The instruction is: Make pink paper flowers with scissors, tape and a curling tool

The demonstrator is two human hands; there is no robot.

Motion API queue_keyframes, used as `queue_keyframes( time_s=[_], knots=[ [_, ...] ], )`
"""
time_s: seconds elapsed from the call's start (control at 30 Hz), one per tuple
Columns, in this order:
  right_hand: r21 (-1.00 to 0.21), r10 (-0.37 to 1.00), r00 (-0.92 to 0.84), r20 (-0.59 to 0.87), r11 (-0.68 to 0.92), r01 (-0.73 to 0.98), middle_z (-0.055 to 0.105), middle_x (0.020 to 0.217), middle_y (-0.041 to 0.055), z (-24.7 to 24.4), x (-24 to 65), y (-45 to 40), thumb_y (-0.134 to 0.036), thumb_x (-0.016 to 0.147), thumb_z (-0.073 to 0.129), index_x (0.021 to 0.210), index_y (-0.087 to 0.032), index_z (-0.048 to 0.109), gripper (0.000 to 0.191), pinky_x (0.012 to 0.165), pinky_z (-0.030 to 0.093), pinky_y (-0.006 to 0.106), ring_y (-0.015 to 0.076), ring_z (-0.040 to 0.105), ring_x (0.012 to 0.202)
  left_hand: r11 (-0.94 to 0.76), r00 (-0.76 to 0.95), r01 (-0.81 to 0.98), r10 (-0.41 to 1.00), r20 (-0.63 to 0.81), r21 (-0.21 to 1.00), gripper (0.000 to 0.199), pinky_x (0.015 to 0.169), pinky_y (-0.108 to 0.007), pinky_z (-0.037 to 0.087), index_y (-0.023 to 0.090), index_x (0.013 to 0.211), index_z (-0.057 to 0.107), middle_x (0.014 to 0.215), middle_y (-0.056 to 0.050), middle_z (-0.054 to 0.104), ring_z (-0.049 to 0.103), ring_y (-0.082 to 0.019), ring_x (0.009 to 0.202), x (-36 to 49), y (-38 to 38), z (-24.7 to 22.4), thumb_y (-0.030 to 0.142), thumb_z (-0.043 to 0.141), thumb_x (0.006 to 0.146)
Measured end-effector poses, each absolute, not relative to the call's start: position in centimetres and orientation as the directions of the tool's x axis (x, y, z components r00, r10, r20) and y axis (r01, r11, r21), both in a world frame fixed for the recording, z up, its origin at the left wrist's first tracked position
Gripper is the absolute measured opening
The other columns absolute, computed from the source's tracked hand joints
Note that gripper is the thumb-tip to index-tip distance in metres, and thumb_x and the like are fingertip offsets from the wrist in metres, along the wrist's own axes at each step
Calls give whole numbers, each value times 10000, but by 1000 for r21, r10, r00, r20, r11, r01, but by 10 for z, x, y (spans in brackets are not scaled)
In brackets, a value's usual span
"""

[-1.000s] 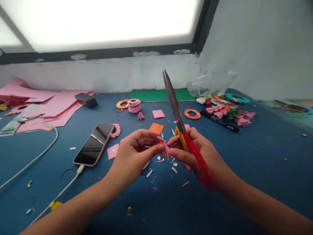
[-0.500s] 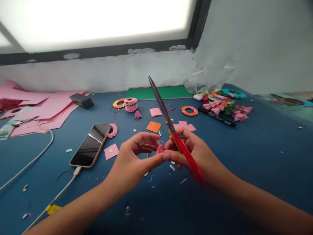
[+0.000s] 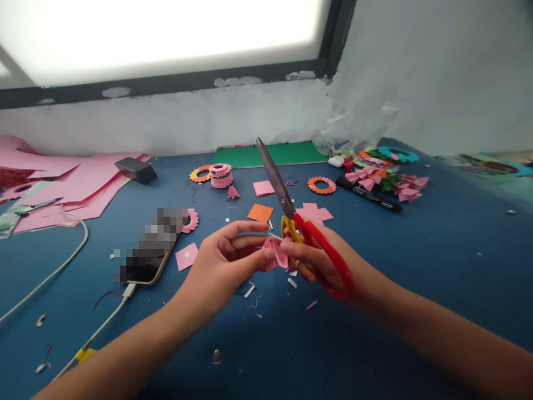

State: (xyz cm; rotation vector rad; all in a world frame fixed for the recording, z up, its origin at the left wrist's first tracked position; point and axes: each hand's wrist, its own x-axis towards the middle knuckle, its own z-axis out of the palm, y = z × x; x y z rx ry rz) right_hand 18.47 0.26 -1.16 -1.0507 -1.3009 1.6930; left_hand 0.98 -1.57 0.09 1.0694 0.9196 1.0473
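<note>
Pink folded paper (image 3: 280,256), centre of frame, pinched in left hand (image 3: 227,256); right hand (image 3: 318,256) grips scissors (image 3: 300,222), fingertips at paper's edge. Likely light, springy, easily crushed; best held lightly along folds.

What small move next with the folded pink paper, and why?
Probably spread the pink paper's folds slightly with the right hand: its fingers are at the paper's edge, the left hand pinches the other side, and the scissors' blades point away.
</note>
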Motion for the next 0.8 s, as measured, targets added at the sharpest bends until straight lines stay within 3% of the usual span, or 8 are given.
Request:
queue_keyframes(
  time_s=[0.1, 0.23, 0.47, 0.6, 0.8],
  knots=[
    [-991, 930, -358, -86, -118, -67, 415, 590, -91, -15, 192, 6, -463, 704, 703, 892, -220, 430, 411, 368, 252, 178, 38, 326, 420, 111, 179, -229, 981, -71, 967, 255, 643, -168, 555, 174, 933, 645, 821, -29, 752, 694, -104, 688, 8, -15, 3, 153, 755, 704],
    [-987, 919, -382, 101, 142, 79, 404, 603, -81, -12, 204, 6, -526, 700, 690, 869, -223, 418, 441, 429, 294, 193, 57, 339, 482, 22, 60, -229, 998, -8, 973, 261, 670, -182, 560, 177, 916, 657, 817, -36, 754, 705, -129, 726, 4, -11, 8, 169, 773, 682],
    [-930, 807, -590, -25, 199, 311, 355, 566, -80, -8, 209, -2, -564, 699, 660, 817, -231, 412, 431, 435, 267, 209, 81, 299, 499, -93, -150, -182, 986, 66, 979, 247, 453, -118, 476, 164, 890, 657, 851, -29, 710, 647, -109, 715, -5, -4, 13, 264, 764, 691],
    [-838, 809, -585, -56, 280, 468, 329, 536, -86, -10, 208, -1, -519, 722, 651, 792, -227, 413, 383, 431, 239, 214, 82, 264, 491, -164, -270, -266, 959, 90, 950, 255, 400, -106, 423, 163, 884, 648, 835, -26, 693, 608, -86, 680, -12, 3, 15, 291, 760, 694],
    [-665, 847, -531, 31, 414, 622, 372, 514, -83, -12, 206, 1, -520, 741, 630, 828, -224, 443, 361, 431, 203, 230, 87, 270, 467, -253, -323, -288, 933, 155, 924, 286, 409, -119, 432, 165, 912, 664, 818, -32, 699, 598, -86, 653, -17, 9, 15, 285, 774, 677]
  ],
)
